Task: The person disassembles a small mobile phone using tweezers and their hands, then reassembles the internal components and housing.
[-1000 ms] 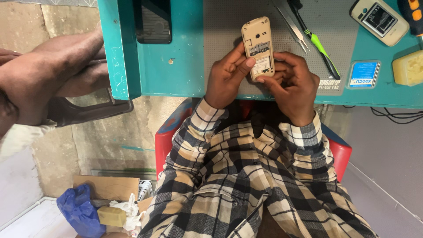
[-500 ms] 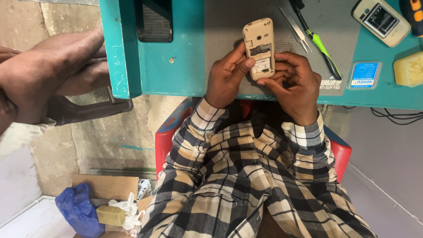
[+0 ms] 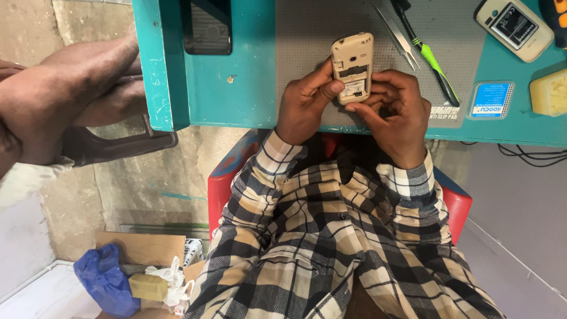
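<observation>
At the near edge of the teal surface [image 3: 254, 88], my left hand [image 3: 304, 103] and right hand [image 3: 398, 112] hold a small beige plastic phone [image 3: 352, 65], fingers clamped around its open back. I appear to be working the battery bay, and any next move needs a steady grip.

Teal workbench [image 3: 236, 88] with grey perforated mat [image 3: 307, 35], red chair [image 3: 221, 189], rough concrete wall [image 3: 147, 171], pale floor [image 3: 35, 289]
</observation>
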